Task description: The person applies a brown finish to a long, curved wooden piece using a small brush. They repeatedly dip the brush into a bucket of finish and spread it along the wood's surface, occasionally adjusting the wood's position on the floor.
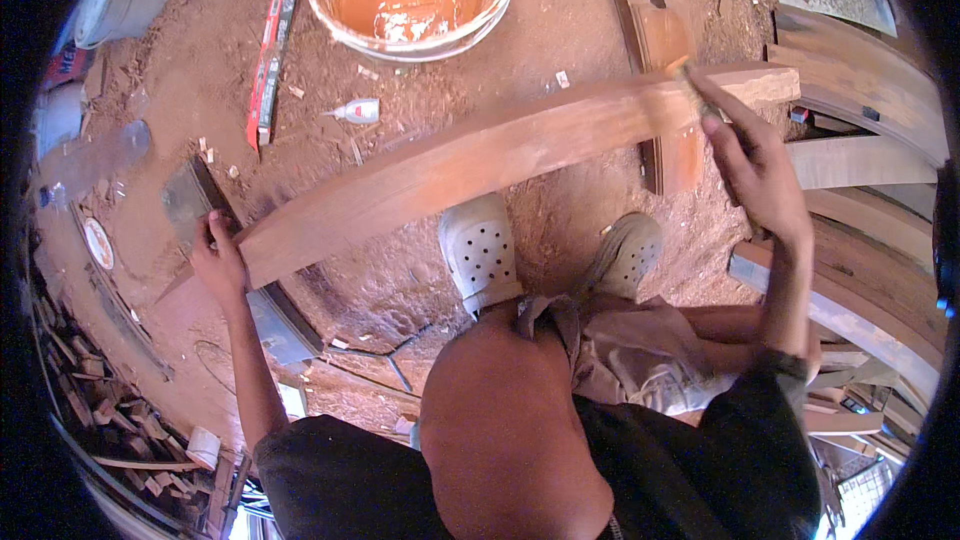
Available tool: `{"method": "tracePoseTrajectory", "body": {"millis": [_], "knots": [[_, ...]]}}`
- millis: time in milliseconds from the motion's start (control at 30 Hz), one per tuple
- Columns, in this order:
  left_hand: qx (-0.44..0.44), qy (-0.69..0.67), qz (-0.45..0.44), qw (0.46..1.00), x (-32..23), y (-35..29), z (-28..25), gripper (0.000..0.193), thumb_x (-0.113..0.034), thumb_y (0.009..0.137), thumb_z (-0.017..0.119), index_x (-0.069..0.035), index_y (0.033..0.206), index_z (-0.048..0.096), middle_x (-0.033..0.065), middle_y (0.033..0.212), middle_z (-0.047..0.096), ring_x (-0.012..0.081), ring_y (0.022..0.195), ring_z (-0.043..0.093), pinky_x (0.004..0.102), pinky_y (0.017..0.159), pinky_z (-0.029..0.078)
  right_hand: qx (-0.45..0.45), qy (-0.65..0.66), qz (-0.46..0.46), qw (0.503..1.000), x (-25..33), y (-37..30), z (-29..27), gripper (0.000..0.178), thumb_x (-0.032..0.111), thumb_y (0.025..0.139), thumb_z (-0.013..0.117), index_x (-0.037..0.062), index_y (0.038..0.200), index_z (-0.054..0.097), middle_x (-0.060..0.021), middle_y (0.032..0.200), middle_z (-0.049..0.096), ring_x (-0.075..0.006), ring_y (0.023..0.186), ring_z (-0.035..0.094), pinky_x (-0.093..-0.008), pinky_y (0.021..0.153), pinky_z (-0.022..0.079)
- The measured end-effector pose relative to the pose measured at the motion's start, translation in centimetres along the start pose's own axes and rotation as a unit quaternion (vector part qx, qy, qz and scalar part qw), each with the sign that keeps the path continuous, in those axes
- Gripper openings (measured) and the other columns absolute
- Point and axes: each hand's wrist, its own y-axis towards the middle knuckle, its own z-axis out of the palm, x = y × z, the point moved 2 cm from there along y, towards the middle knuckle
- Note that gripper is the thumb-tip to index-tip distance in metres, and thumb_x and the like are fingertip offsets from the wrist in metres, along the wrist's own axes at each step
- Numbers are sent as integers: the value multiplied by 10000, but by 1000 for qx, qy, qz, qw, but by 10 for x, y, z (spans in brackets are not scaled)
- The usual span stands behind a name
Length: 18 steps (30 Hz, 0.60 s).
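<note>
A long, slightly curved wooden board (470, 165) lies across in front of me, its face partly streaked orange. At its left end my left hand (218, 258) is closed around the edge. Near the right end my right hand (752, 155) grips a brush (690, 80), whose orange-wet tip touches the board or hovers just at its upper edge; motion blurs it somewhat. Beneath the board are two supports: a dark flat piece (285, 325) on the left and an orange-stained wooden block (660, 35) on the right. A bucket (330, 35) of orange liquid stands beyond the board.
On the dusty floor lie a small white glue bottle (358, 111) and a long red-and-green box (268, 70). Curved boards (860, 80) are stacked at the right. Wood offcuts (110, 405) pile up at lower left. Pale buckets (125, 0) and a clear plastic bottle (105, 160) sit far left.
</note>
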Motion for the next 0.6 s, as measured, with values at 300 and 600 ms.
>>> {"method": "tracePoseTrajectory", "body": {"millis": [300,600], "knots": [[21,28,-12,999,-20,9,-3,413,-394,992,528,-22,1071,690,133,897,741,267,840,706,400,789,517,10,781,107,615,-38,-18,108,581,642,979,422,113,775,548,27,472,328,-121,285,298,-279,267,284],[15,-82,-46,995,2,7,6,360,-300,1013,528,23,991,684,97,775,687,161,695,624,318,672,499,121,687,228,679,10,-32,111,545,647,964,457,117,1059,537,-18,535,447,-133,294,347,-262,289,300]]}}
